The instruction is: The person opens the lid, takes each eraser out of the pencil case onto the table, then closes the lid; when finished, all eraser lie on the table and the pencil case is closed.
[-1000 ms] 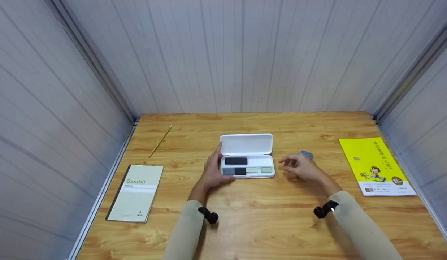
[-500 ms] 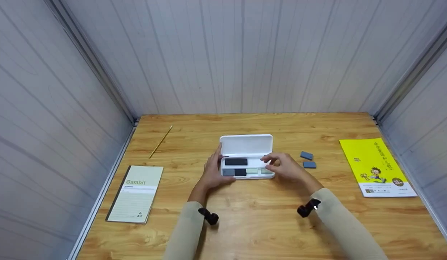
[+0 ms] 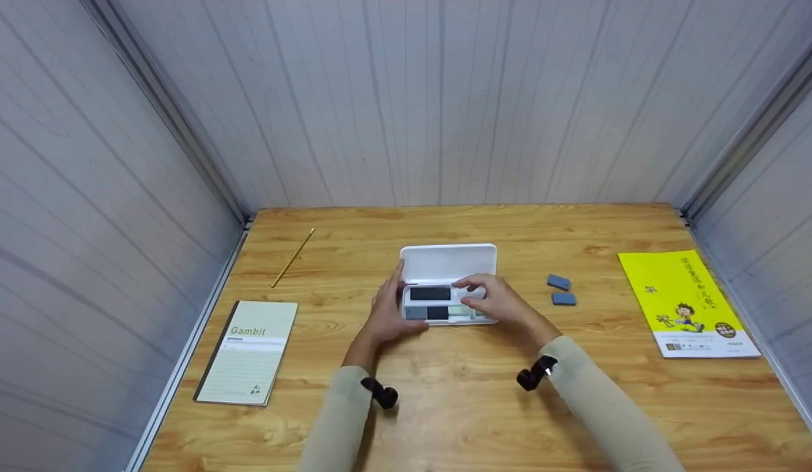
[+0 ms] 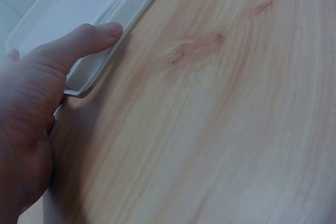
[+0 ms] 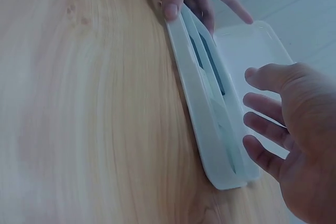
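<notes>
A white pencil case (image 3: pixel 448 263) lies with its lid raised in the middle of the table. My left hand (image 3: pixel 386 313) grips its left end, thumb over the front rim. In the back compartment sits a black block (image 3: pixel 429 294). The front row holds a grey block (image 3: pixel 416 313), another black block (image 3: pixel 437 313) and pale green pieces (image 3: pixel 457 311), partly covered by my right hand (image 3: pixel 501 303). That hand hovers over the case's right half. In the right wrist view its fingers (image 5: pixel 265 127) are spread and loosely bent, with nothing between them.
Two blue erasers, one angled (image 3: pixel 559 282) and one straight (image 3: pixel 563 299), lie right of the case. Farther right is a yellow book (image 3: pixel 662 282). A pencil (image 3: pixel 293 257) and a Gambit notebook (image 3: pixel 245 360) lie on the left. Panel walls (image 3: pixel 439 105) enclose the table.
My right hand has moved left from beside the blue erasers to over the right half of the pencil case, uncovering both erasers. The left hand has stayed on the case.
</notes>
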Tool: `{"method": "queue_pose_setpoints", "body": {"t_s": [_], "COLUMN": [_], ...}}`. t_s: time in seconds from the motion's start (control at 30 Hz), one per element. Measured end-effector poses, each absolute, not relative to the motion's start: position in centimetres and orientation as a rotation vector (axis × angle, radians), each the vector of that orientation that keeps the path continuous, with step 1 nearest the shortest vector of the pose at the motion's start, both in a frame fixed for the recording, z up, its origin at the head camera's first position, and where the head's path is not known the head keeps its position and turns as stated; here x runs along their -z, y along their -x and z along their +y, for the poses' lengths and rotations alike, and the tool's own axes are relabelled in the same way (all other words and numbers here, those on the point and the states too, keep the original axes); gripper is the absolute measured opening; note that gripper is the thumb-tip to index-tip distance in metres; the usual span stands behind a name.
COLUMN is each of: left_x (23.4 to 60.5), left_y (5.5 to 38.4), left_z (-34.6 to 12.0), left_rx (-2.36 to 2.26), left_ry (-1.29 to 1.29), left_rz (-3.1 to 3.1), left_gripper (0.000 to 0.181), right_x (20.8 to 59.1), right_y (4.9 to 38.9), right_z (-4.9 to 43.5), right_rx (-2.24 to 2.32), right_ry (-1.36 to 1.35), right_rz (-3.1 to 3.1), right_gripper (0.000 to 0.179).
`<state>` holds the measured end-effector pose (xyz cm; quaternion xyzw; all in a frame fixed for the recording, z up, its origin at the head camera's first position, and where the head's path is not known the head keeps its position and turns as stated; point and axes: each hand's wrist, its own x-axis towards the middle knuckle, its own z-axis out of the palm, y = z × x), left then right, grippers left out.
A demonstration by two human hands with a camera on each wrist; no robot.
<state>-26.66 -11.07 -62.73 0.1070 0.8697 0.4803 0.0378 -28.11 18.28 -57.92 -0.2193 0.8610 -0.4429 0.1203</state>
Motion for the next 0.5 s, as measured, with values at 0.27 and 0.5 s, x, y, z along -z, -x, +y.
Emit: {"method": "queue_pose_setpoints", "body": {"t_s": [0.27,0.5], "left_x": [62.7,62.9], "left_y": [26.8,26.8], "left_z": [-11.1,-11.2], "left_rx": [-1.466,-1.478], "left_ry": [-0.319,-0.356], "left_rz": [2.670,2.669], "left_gripper": [0.146,0.145], "right_x": [58.7,59.6], "right_y": [28.5,28.4], "right_z": [17.0,16.1], "right_rx": [1.299,1.383], "right_ry": [0.615,0.723], "right_rz": [2.494,2.500], "right_gripper": [0.035,0.033]}}
